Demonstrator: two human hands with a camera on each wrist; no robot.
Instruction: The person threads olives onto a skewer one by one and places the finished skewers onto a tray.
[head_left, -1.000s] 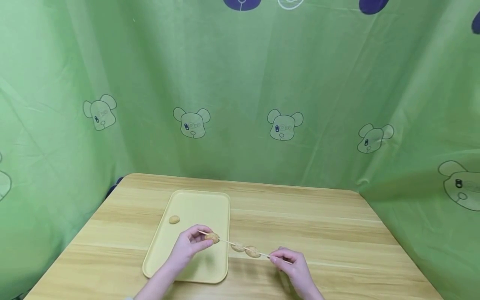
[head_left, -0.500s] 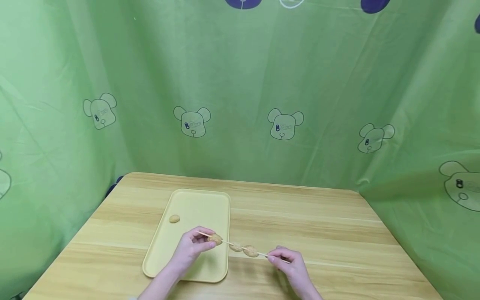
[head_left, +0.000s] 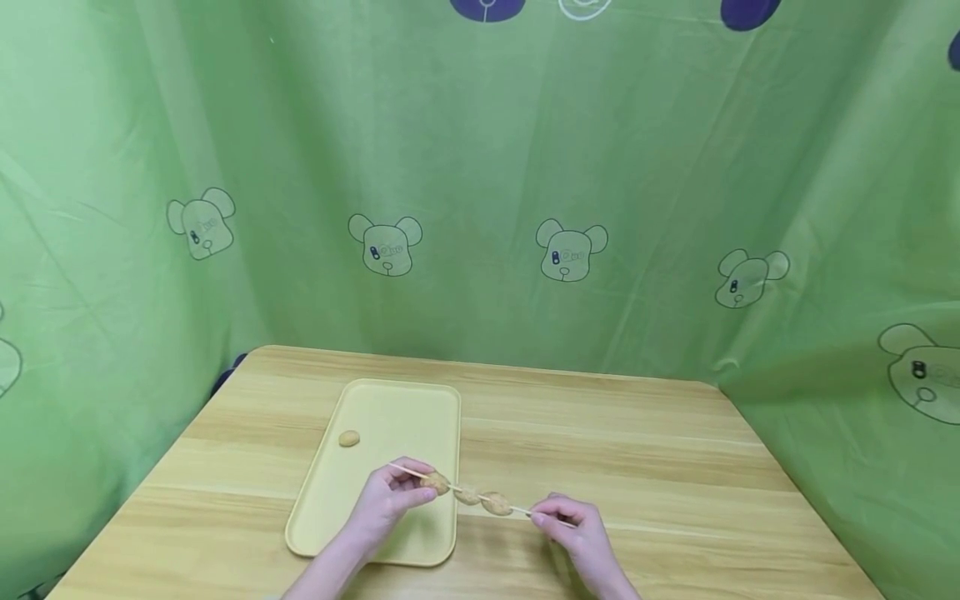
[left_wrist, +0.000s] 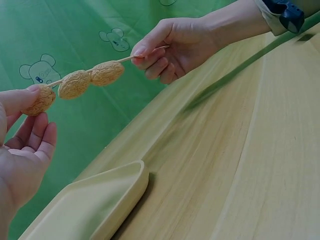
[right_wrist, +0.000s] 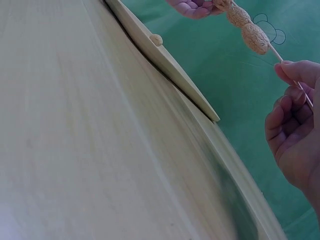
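Observation:
My left hand (head_left: 386, 500) pinches a tan, wrinkled oval ball (head_left: 434, 482) between thumb and fingers. A thin wooden skewer (head_left: 519, 509) runs through this ball, and its end sticks out past the left fingers. Two similar balls, a middle one (left_wrist: 75, 84) and a right one (left_wrist: 107, 73), sit touching on the same skewer, with a small gap to the pinched one. Thumb and fingers of my right hand (head_left: 573, 529) grip the skewer near its other end, which pokes out behind them. The skewer is held above the table, tilted down to the right in the head view.
Under the left hand lies a pale yellow rectangular tray (head_left: 397, 400) on the wooden table (head_left: 600, 433). One loose tan ball (head_left: 348, 438) rests near the tray's left rim. A green curtain (head_left: 480, 167) with bear prints hangs round the table's back and sides.
The left hand has shifted slightly right with its ball, while the right hand, skewer and other two balls have moved slightly left. The gap between the pinched ball and the others has narrowed.

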